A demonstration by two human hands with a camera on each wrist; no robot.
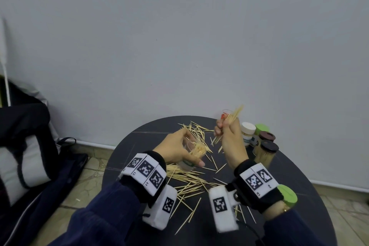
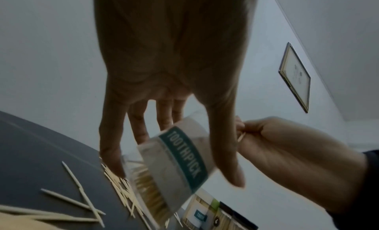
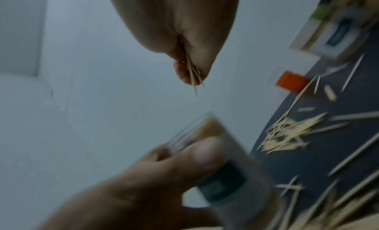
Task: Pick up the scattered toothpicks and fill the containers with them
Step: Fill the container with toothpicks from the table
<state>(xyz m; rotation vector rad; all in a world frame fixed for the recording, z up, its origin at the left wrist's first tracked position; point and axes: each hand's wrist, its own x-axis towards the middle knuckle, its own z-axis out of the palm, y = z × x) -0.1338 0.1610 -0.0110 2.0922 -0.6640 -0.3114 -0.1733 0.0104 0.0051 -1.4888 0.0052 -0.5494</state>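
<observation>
We read "TOOTHPICK" in white capitals on the teal band of the clear plastic toothpick container (image 2: 180,162). Wristband marker patches carry small characters, too small for us to read.

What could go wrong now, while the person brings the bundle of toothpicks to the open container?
1. The right hand grips a splayed toothpick bundle; some may miss the mouth of the tilted container that the left hand holds.
2. The container already holds many toothpicks, so tilting it further might spill them.
3. The closed jars stand near the right arm and could be knocked.
</observation>
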